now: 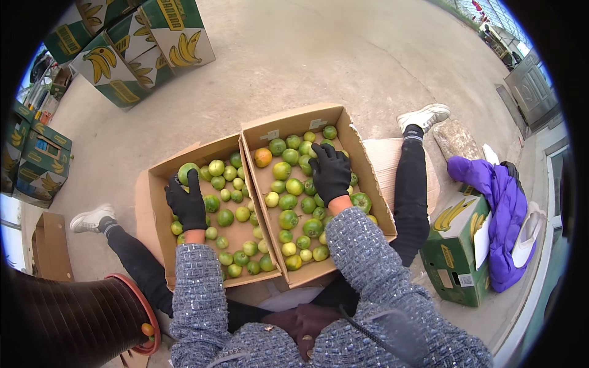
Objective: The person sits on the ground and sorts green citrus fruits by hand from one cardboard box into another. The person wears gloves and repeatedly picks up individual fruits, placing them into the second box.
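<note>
Two shallow cardboard boxes stand side by side between my legs, the left box (202, 149) and the right box (294, 115), both with loose green tomatoes inside. My left hand (186, 200), in a black glove, has its fingers around a large green tomato (187, 173) at the left box's upper left. In the right box, my gloved right hand (329, 172) reaches palm down over green tomatoes near the right side; its fingertips touch or cover some, and whether it grips one is hidden. An orange tomato (262, 157) lies at the right box's left wall.
A dark bucket with a red rim (154, 317) lies at lower left, orange and green tomatoes at its mouth. Printed banana boxes (172, 37) are stacked at upper left. A purple jacket (504, 221) hangs over another banana box (453, 248) at right. Flattened cardboard (379, 170) lies under the boxes.
</note>
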Demonstrator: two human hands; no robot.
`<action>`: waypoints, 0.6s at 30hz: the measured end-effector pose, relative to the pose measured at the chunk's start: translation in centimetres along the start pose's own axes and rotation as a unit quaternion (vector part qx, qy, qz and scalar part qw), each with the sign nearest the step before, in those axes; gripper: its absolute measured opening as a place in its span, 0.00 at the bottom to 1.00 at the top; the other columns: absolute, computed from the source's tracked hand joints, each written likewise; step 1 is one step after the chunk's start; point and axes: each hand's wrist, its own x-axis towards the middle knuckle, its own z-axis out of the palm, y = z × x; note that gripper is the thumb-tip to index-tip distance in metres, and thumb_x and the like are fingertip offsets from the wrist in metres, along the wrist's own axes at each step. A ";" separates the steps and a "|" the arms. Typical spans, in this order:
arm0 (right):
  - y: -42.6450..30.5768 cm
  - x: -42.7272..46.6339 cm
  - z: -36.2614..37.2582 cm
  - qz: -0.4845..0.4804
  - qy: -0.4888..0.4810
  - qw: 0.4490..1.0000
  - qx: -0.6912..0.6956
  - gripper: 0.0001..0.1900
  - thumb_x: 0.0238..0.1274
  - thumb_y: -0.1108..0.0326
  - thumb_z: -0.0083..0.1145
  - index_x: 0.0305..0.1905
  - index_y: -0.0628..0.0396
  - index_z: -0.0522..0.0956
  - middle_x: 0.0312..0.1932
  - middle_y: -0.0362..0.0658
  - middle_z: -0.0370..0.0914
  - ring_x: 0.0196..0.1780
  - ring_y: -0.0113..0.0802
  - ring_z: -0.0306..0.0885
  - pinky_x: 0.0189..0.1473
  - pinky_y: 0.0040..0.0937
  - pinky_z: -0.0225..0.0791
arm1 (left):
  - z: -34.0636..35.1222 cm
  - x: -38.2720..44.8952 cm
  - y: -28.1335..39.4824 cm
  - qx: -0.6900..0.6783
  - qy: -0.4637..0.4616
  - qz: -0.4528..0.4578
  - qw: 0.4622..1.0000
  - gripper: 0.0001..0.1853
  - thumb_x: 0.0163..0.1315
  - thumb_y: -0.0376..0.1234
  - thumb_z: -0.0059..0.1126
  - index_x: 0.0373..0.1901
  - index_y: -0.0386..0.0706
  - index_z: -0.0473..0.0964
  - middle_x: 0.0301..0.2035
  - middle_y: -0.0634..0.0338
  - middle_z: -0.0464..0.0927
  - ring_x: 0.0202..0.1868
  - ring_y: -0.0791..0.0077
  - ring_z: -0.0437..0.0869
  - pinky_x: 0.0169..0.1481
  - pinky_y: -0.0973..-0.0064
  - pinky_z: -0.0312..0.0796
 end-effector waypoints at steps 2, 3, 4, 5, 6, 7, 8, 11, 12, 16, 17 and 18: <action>0.2 0.7 -0.1 -0.025 -0.020 0.998 -0.062 0.16 0.57 0.64 0.62 0.52 0.45 0.80 0.47 0.42 0.78 0.46 0.45 0.76 0.56 0.43 0.66 | 0.1 -1.1 4.1 -0.121 0.017 0.048 0.991 0.16 0.67 0.39 0.60 0.49 0.37 0.77 0.42 0.49 0.82 0.47 0.55 0.81 0.68 0.57 0.61; 0.3 0.8 -0.2 -0.036 -0.031 0.995 -0.093 0.16 0.57 0.64 0.62 0.52 0.45 0.80 0.47 0.42 0.78 0.46 0.45 0.76 0.56 0.43 0.66 | 0.0 -1.9 6.9 -0.132 -0.009 0.088 0.987 0.17 0.66 0.39 0.62 0.50 0.38 0.76 0.43 0.50 0.81 0.50 0.53 0.80 0.71 0.54 0.58; 0.1 0.7 -0.1 -0.031 -0.038 0.995 -0.087 0.16 0.57 0.65 0.60 0.52 0.46 0.79 0.45 0.42 0.78 0.46 0.44 0.76 0.57 0.44 0.64 | 0.5 -2.6 8.5 -0.086 -0.011 0.159 0.983 0.16 0.66 0.36 0.62 0.51 0.37 0.75 0.45 0.52 0.80 0.49 0.59 0.80 0.65 0.60 0.65; 0.1 0.6 0.0 -0.024 -0.044 0.995 -0.083 0.16 0.57 0.65 0.59 0.52 0.47 0.79 0.44 0.42 0.78 0.45 0.43 0.76 0.59 0.45 0.63 | 1.1 -3.3 10.3 -0.040 -0.022 0.214 0.976 0.20 0.62 0.38 0.65 0.52 0.38 0.75 0.46 0.52 0.80 0.52 0.54 0.79 0.72 0.53 0.57; 0.0 0.5 0.1 -0.019 -0.050 0.996 -0.077 0.17 0.57 0.66 0.57 0.52 0.48 0.78 0.42 0.42 0.77 0.45 0.42 0.76 0.60 0.46 0.62 | 1.9 -3.8 11.4 0.004 -0.062 0.244 0.968 0.23 0.60 0.39 0.66 0.53 0.39 0.74 0.47 0.51 0.79 0.54 0.54 0.77 0.74 0.51 0.54; 0.0 0.3 0.1 -0.015 -0.048 0.997 -0.059 0.18 0.56 0.66 0.57 0.54 0.49 0.77 0.44 0.42 0.77 0.47 0.42 0.76 0.61 0.47 0.61 | 2.7 -4.2 12.5 0.043 -0.102 0.276 0.955 0.25 0.58 0.40 0.68 0.55 0.40 0.73 0.47 0.51 0.78 0.57 0.55 0.76 0.76 0.50 0.51; 0.1 0.0 0.1 -0.011 -0.046 0.998 -0.042 0.19 0.56 0.66 0.57 0.55 0.49 0.77 0.45 0.43 0.77 0.49 0.42 0.76 0.62 0.48 0.60 | 3.6 -4.6 13.1 0.091 -0.139 0.293 0.942 0.25 0.57 0.39 0.67 0.55 0.41 0.73 0.48 0.51 0.78 0.57 0.55 0.75 0.76 0.50 0.50; -0.3 -0.5 1.0 -0.026 -0.030 0.998 -0.054 0.25 0.56 0.66 0.57 0.61 0.50 0.74 0.53 0.45 0.75 0.55 0.42 0.74 0.66 0.50 0.57 | 7.5 -5.2 11.9 0.350 -0.237 0.298 0.856 0.17 0.61 0.35 0.56 0.51 0.40 0.74 0.47 0.51 0.78 0.60 0.56 0.72 0.78 0.47 0.46; -0.3 -0.8 1.1 -0.030 -0.024 0.997 -0.073 0.27 0.56 0.66 0.57 0.63 0.51 0.72 0.55 0.45 0.74 0.58 0.43 0.73 0.67 0.51 0.56 | 7.8 -5.5 12.3 0.368 -0.245 0.279 0.852 0.15 0.64 0.31 0.49 0.52 0.41 0.75 0.49 0.50 0.79 0.60 0.56 0.72 0.79 0.45 0.41; 0.0 -0.7 1.1 0.000 -0.060 0.996 -0.064 0.30 0.57 0.64 0.58 0.67 0.51 0.68 0.63 0.47 0.70 0.64 0.43 0.68 0.71 0.51 0.52 | 10.3 -5.0 13.1 0.485 -0.311 0.231 0.784 0.18 0.64 0.33 0.50 0.55 0.41 0.74 0.51 0.50 0.79 0.61 0.55 0.72 0.79 0.48 0.40; -0.3 -0.6 1.2 0.001 -0.056 0.996 -0.065 0.30 0.58 0.62 0.59 0.67 0.52 0.69 0.63 0.48 0.70 0.64 0.43 0.69 0.71 0.52 0.51 | 11.2 -4.6 12.1 0.489 -0.300 0.231 0.786 0.18 0.64 0.33 0.50 0.55 0.40 0.74 0.51 0.49 0.79 0.61 0.54 0.72 0.78 0.49 0.42; -0.6 -0.8 1.3 0.004 -0.054 0.996 -0.067 0.29 0.60 0.61 0.60 0.67 0.52 0.69 0.63 0.48 0.70 0.63 0.43 0.69 0.71 0.52 0.51 | 12.0 -4.1 11.1 0.493 -0.292 0.232 0.786 0.18 0.64 0.33 0.50 0.55 0.39 0.74 0.51 0.48 0.79 0.60 0.54 0.72 0.78 0.50 0.43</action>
